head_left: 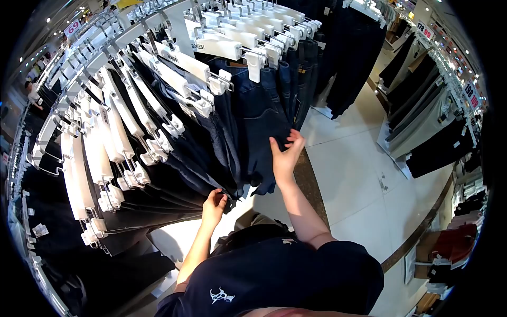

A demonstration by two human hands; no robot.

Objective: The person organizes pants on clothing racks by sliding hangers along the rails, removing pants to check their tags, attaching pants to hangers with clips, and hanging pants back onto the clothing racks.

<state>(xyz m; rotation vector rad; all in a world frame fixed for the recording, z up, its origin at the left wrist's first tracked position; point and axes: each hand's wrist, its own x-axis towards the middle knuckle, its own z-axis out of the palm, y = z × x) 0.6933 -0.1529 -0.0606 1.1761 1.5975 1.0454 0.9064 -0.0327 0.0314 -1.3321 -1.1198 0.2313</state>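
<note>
Dark blue jeans hang from a white clip hanger on the rack in front of me. My right hand is at the right edge of these jeans, thumb and fingers apart, with nothing gripped. Lower down and to the left, my left hand has its fingers closed at the lower end of dark trousers; what lies between the fingertips is too small to make out. More dark trousers hang to the left on white hangers.
Further dark trousers hang behind on the right. Across the tiled floor stands another rack with grey and black trousers and price signs. Folded clothes lie at lower right. A person is at far left.
</note>
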